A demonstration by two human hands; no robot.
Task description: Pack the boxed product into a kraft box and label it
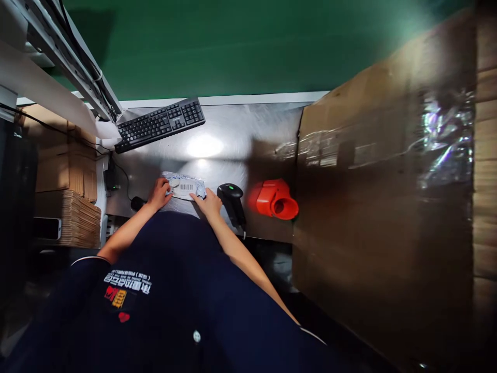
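Head view looks down on a steel bench, where both hands rest on a small plastic pouch with a barcode label, lying at the near edge just in front of the person. Left hand grasps the pouch's left end, fingers curled over it; right hand presses flat on its right end, open rather than clenched. Because the pouch sits so near the edge, a pull toward the body could, I judge, drag it off the bench into the lap. A scanner stands just beside the right hand, and a sideways sweep of that wrist might knock it over or push it against the red tape gun further right. Glare from the lamp falls on the bench just beyond the pouch and could wash out the shiny label. Room is tight to the right: a big taped box walls off that side. Open bench lies far of the pouch, up to the keyboard at far left. Stacked cardboard fills the left.
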